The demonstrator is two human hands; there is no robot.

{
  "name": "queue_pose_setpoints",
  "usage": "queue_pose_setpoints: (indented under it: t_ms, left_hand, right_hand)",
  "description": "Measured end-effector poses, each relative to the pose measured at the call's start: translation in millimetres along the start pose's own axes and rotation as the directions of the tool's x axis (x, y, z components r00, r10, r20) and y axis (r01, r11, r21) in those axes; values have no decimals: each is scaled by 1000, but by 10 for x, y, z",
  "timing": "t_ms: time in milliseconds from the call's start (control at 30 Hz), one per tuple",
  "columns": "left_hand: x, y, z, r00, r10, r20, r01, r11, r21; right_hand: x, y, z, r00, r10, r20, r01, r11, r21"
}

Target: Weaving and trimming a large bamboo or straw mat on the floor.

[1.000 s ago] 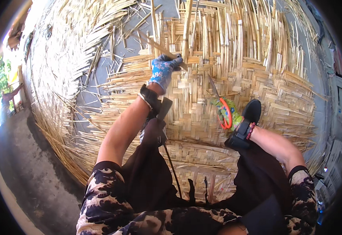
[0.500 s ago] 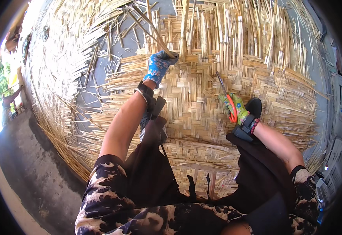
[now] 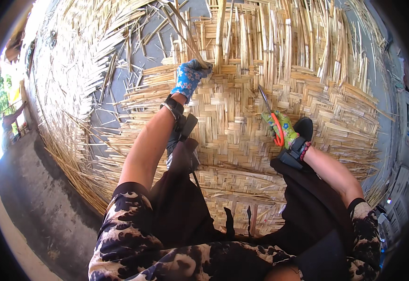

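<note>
A large woven straw mat [image 3: 232, 126] spreads beneath me, herringbone in the middle with loose strip ends at its far side. My left hand [image 3: 191, 74], in a blue flowered glove, is closed around long flat reed strips [image 3: 184, 35] that rise away toward the far edge. In a green flowered glove, my right hand [image 3: 281, 129] grips scissors [image 3: 277, 127] with orange handles. The metal blades point up and left, resting over the weave beside the mat's middle. Between the blades I see no strip.
Another woven mat [image 3: 68, 61] with ragged ends lies at the left, and loose straw pieces [image 3: 113, 84] are scattered on the grey floor between. A dark low ledge [image 3: 40, 192] runs along the lower left. My shoe [image 3: 303, 127] stands on the mat beside my right hand.
The strips in my left hand have tilted slightly, their far ends shifting a little to the right. My right hand and the scissors stay in place.
</note>
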State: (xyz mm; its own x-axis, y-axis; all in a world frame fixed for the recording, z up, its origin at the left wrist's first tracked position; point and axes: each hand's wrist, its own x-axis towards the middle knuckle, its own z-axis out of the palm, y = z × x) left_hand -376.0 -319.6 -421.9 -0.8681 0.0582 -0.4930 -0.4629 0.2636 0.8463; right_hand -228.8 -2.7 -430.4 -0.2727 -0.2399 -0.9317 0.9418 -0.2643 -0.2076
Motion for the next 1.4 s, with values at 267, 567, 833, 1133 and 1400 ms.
queue_pose_setpoints:
  t_ms: [267,567,833,1133,1400]
  left_hand:
    - [-53,109,8,999,-31,-37,27,995,-95]
    - [-395,600,245,945,-143,294,175,981,-86]
    - [-700,148,374,890,0,455,-137,953,269]
    - [-716,-301,194,882,233,409,-318,935,154]
    - [-543,-986,346,988,-82,128,31,933,358]
  right_hand:
    - [-53,-74,-35,995,-71,74,82,985,-150]
    - [-662,-733,902,675,-600,430,632,169,-756]
    - [-101,-955,1499,833,-389,394,419,908,12]
    - [451,-793,1568,819,-274,505,506,760,-408]
    - [655,-1125,1946,745,-603,284,649,558,-517]
